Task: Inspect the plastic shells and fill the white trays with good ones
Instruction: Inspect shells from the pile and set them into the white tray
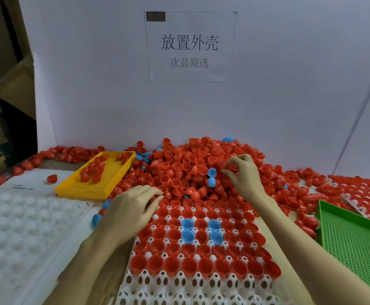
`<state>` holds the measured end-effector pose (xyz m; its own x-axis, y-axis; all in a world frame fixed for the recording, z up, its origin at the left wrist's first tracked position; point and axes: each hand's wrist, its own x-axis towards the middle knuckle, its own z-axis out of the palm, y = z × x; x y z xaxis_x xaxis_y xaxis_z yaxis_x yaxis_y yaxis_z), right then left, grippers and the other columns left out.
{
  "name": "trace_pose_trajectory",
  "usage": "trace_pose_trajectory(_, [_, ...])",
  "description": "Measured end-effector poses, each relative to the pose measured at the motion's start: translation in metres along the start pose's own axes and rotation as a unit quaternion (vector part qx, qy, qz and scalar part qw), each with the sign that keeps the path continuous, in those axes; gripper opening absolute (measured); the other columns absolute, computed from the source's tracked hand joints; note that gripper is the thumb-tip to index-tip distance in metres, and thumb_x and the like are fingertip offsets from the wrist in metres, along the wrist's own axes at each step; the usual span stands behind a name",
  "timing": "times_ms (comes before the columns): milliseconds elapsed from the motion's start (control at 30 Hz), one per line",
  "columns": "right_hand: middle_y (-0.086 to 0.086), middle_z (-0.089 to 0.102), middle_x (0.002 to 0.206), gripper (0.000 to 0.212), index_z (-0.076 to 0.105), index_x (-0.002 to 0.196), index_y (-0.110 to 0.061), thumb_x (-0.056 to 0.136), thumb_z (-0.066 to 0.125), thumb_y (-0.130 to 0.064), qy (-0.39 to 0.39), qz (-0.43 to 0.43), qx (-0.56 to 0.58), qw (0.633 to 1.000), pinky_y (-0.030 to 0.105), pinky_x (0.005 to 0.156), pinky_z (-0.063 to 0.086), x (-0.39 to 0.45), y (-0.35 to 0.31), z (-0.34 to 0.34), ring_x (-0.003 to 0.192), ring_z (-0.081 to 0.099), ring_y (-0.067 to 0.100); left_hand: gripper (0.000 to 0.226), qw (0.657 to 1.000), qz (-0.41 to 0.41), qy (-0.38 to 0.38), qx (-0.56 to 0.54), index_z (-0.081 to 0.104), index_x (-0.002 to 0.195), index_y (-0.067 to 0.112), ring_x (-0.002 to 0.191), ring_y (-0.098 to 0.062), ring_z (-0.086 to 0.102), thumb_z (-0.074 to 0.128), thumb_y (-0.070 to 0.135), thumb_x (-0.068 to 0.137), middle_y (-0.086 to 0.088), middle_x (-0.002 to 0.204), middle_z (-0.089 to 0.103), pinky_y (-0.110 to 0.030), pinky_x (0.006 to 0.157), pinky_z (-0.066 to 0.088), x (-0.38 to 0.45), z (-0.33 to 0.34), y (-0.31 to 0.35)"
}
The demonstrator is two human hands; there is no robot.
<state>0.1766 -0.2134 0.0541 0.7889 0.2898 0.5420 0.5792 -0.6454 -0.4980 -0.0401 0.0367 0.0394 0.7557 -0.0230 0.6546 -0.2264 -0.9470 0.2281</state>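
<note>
A big heap of red plastic shells (193,164), with a few blue ones mixed in, lies against the white back wall. In front of it a white tray (179,285) holds rows of red shells and several blue shells (188,224); its nearest rows are bare. My left hand (131,212) rests over the tray's far left corner, fingers loosely curled and reaching toward the heap's edge. My right hand (243,175) is in the heap, thumb and fingers pinching a red shell (231,167).
A yellow tray (80,190) with some red shells sits at the left. A stack of white trays (21,223) lies at the near left. A green tray (355,238) stands at the right, beside another shell-filled tray (366,194). A paper sign hangs on the wall.
</note>
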Motion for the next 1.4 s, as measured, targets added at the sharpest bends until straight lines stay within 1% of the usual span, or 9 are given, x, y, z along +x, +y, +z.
trace_pose_trajectory(233, [-0.012,0.069,0.11,0.017,0.072,0.106,-0.022,0.091,0.078,-0.028,0.033,0.002,0.081,0.996,0.008,0.079,0.048,-0.024,-0.015,-0.044,0.099,0.064,0.002,0.016,0.999,0.021,0.005,-0.033,0.077,0.109,0.016,0.083,-0.001,0.066,0.075,0.016,0.093,0.01,0.092,0.072,-0.013,0.074,0.055,0.0,0.0,0.012])
trace_pose_trajectory(433, [-0.019,0.075,0.11,0.01,0.075,0.098,-0.03,0.089,0.077,-0.03,-0.105,-0.02,0.222,0.969,0.029,0.091,0.059,-0.077,-0.042,-0.063,0.105,0.07,0.003,0.031,0.993,0.023,-0.003,-0.12,0.068,0.126,0.023,0.089,0.002,0.062,0.067,0.032,0.096,0.018,0.107,0.056,-0.002,0.077,0.048,0.001,0.002,0.039])
trace_pose_trajectory(633, [-0.017,0.072,0.123,0.012,0.076,0.093,-0.035,0.091,0.077,-0.023,-0.222,-0.088,0.273,0.932,0.028,0.091,0.059,-0.102,-0.063,-0.058,0.114,0.07,0.008,0.062,0.937,-0.119,-0.041,-0.326,0.044,0.142,0.047,0.118,0.011,0.059,0.071,0.044,0.087,0.025,0.137,0.056,-0.004,0.087,0.047,0.006,-0.005,0.061])
trace_pose_trajectory(833, [-0.018,0.072,0.123,0.007,0.076,0.095,-0.029,0.09,0.077,-0.025,-0.236,-0.104,0.273,0.927,0.033,0.089,0.06,-0.106,-0.069,-0.05,0.113,0.07,0.009,0.026,0.937,-0.116,-0.056,-0.325,0.076,0.119,0.03,0.117,0.009,0.063,0.075,0.024,0.094,0.026,0.118,0.072,-0.007,0.095,0.045,0.002,-0.008,0.057])
trace_pose_trajectory(933, [-0.015,0.073,0.123,0.006,0.077,0.095,-0.022,0.09,0.077,-0.024,-0.236,-0.096,0.28,0.925,0.034,0.09,0.06,-0.108,-0.069,-0.051,0.113,0.07,0.011,0.023,0.926,-0.12,-0.051,-0.353,0.076,0.118,0.028,0.114,0.003,0.066,0.072,0.02,0.097,0.021,0.116,0.074,-0.009,0.093,0.049,0.004,-0.006,0.047])
trace_pose_trajectory(1133, [0.0,0.075,0.119,0.013,0.076,0.104,-0.012,0.092,0.074,-0.017,-0.239,-0.049,0.368,0.897,0.026,0.088,0.059,-0.11,-0.066,-0.062,0.109,0.073,0.019,0.028,0.913,-0.167,-0.039,-0.369,0.069,0.124,0.038,0.099,-0.014,0.072,0.063,0.021,0.103,0.006,0.105,0.074,-0.032,0.091,0.059,0.004,-0.005,0.026])
trace_pose_trajectory(1233, [0.004,0.077,0.104,0.012,0.075,0.101,-0.015,0.092,0.073,-0.023,-0.209,-0.014,0.385,0.899,0.019,0.081,0.056,-0.107,-0.061,-0.068,0.087,0.073,0.01,0.033,0.903,-0.185,-0.069,-0.381,0.072,0.119,0.032,0.08,-0.031,0.065,0.046,0.018,0.104,-0.012,0.093,0.067,-0.035,0.078,0.057,0.003,-0.008,0.025])
trace_pose_trajectory(1300, [0.01,0.076,0.094,0.015,0.075,0.1,-0.016,0.093,0.072,-0.029,-0.196,0.008,0.394,0.898,0.02,0.079,0.055,-0.105,-0.056,-0.07,0.076,0.067,0.012,0.037,0.893,-0.18,-0.091,-0.402,0.078,0.104,0.024,0.075,-0.019,0.063,0.043,0.014,0.104,-0.009,0.094,0.071,-0.027,0.07,0.052,0.001,-0.009,0.031])
trace_pose_trajectory(1400, [0.008,0.077,0.097,0.018,0.077,0.101,-0.021,0.094,0.071,-0.037,-0.192,0.027,0.396,0.898,0.018,0.084,0.054,-0.103,-0.05,-0.069,0.087,0.072,0.014,0.026,0.89,-0.151,-0.123,-0.413,0.079,0.104,0.019,0.074,-0.008,0.06,0.053,0.014,0.107,0.009,0.079,0.067,-0.018,0.072,0.044,0.0,-0.012,0.042])
